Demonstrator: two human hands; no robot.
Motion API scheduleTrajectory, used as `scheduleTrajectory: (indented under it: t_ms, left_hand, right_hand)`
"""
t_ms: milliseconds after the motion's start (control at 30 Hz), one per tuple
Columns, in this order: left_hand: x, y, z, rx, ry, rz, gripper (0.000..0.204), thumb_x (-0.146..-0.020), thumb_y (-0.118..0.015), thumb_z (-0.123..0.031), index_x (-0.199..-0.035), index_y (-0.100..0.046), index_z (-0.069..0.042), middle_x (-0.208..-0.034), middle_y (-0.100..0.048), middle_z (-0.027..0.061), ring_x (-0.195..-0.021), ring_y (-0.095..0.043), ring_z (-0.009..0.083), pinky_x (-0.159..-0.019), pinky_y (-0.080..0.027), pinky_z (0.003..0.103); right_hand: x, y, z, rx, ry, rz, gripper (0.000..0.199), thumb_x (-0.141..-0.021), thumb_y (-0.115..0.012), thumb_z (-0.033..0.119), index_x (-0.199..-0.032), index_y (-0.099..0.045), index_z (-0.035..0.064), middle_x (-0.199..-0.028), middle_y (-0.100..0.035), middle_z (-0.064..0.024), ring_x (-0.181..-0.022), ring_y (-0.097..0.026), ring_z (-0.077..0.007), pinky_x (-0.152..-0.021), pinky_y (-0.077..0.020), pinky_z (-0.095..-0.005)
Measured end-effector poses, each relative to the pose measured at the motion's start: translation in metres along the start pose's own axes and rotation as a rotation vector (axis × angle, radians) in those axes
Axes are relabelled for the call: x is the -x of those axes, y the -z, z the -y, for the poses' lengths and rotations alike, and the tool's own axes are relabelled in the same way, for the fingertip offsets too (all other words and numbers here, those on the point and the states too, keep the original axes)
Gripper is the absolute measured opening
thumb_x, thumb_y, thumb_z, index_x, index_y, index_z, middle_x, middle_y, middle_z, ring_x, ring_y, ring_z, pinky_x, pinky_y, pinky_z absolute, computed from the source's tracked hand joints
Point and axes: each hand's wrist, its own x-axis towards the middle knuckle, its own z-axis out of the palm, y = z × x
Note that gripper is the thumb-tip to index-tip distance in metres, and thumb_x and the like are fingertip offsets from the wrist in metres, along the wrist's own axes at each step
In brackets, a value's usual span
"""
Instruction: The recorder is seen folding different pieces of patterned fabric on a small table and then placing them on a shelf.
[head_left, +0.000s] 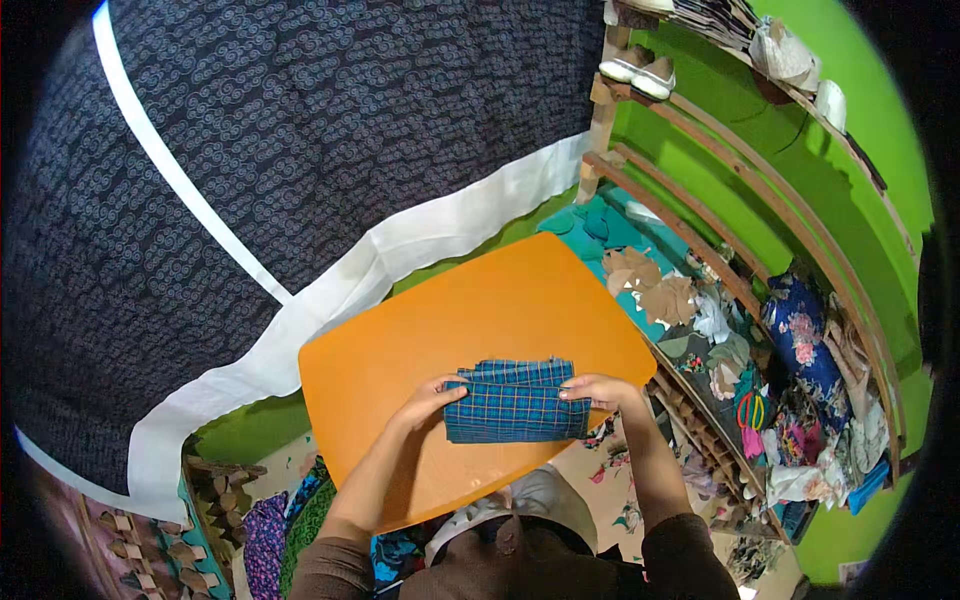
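Observation:
A folded blue-green plaid cloth (516, 412) with thin light lines lies near the front of the orange table (480, 305). Its upper layer is folded over, and a frayed edge shows along the far side. My left hand (433, 398) grips the cloth's left edge between thumb and fingers. At the opposite edge, my right hand (594, 390) pinches the cloth near its far right corner. The fingertips under the fabric are partly hidden on both sides.
A dark patterned curtain (400, 110) with white borders hangs behind the table. To the right, a wooden rack (700, 225) holds cloth scraps, red-and-yellow-handled scissors (750, 411) and shoes (640, 72). Patterned fabric (265, 535) is heaped at lower left; scraps litter the floor.

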Motion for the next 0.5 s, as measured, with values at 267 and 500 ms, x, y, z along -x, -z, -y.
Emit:
scheduleTrajectory:
  t_ms: [267, 500]
  left_hand:
    - [-0.015, -0.016, 0.047, 0.190, -0.016, -0.341, 0.036, -0.082, -0.062, -0.009, -0.113, -0.048, 0.000, -0.102, -0.060, 0.0103, -0.092, -0.057, 0.0167, -0.082, -0.047, 0.030]
    - [-0.063, -0.022, 0.069, -0.499, -0.233, -0.969, 0.041, -0.085, -0.055, -0.013, -0.120, -0.040, 0.002, -0.114, -0.051, 0.0221, -0.103, -0.051, 0.0321, -0.093, -0.037, 0.040]
  right_hand:
    - [-0.025, 0.024, 0.038, 0.193, -0.019, -0.020, 0.026, -0.084, -0.061, 0.026, -0.105, -0.060, 0.0118, -0.102, -0.059, 0.0030, -0.098, -0.052, -0.0097, -0.077, -0.0428, -0.0267]
    - [-0.097, 0.039, 0.016, 0.800, 0.550, -0.569, 0.028, -0.087, -0.050, 0.025, -0.101, -0.057, 0.0016, -0.092, -0.059, -0.0082, -0.089, -0.055, -0.0194, -0.080, -0.0425, -0.0364]
